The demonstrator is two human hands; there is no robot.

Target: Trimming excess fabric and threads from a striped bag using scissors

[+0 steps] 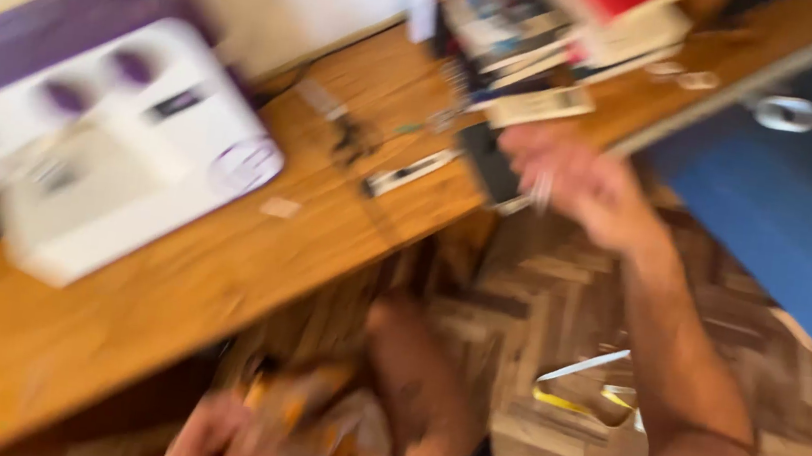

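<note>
My right hand (pixel 582 181) hovers at the wooden table (pixel 114 328)'s near edge beside a dark flat object (pixel 493 167), fingers blurred, so I cannot tell their grip. My left hand (pixel 213 434) clutches patterned orange fabric (pixel 333 442) low down, open parquet floor (pixel 538 312) to its right.

White-and-purple sewing machine (pixel 123 143), honey-brown wooden table (pixel 115 318), blue mat (pixel 788 228), herringbone-patterned brown floor (pixel 559 304).

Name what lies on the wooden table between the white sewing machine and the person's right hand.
In the head view: small blurred items, a dark clip-like thing and a flat silvery tool.
</note>
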